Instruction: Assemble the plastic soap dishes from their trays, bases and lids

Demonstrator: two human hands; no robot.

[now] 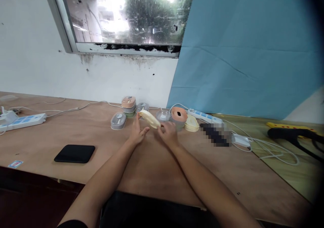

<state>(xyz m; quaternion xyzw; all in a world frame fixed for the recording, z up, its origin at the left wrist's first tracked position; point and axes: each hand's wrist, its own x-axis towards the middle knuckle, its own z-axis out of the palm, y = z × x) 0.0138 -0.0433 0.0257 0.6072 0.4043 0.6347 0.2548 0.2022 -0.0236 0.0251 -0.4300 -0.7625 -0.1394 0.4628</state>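
A shallow, cream-coloured oval plastic tray [150, 118] is held tilted above the table, its left end higher. My right hand [169, 134] pinches its lower right end between thumb and fingers. At the raised end my left hand [137, 132] has its fingers stretched up and its thumb apart, the fingertips touching or almost touching the rim. Beyond my right hand stands a stack of similar cream trays [191, 124]. Next to it is an oval box with an orange top [179, 114]. A clear oval container [162, 115] sits behind the held tray.
A grey lidded box [118, 120], a stack topped by a pink box [129, 102] and another grey box [143, 106] stand near the wall. A black phone [75, 153] lies front left. Power strips [26, 120] and cables run along both sides; a pixelated dark object [215, 134] lies right.
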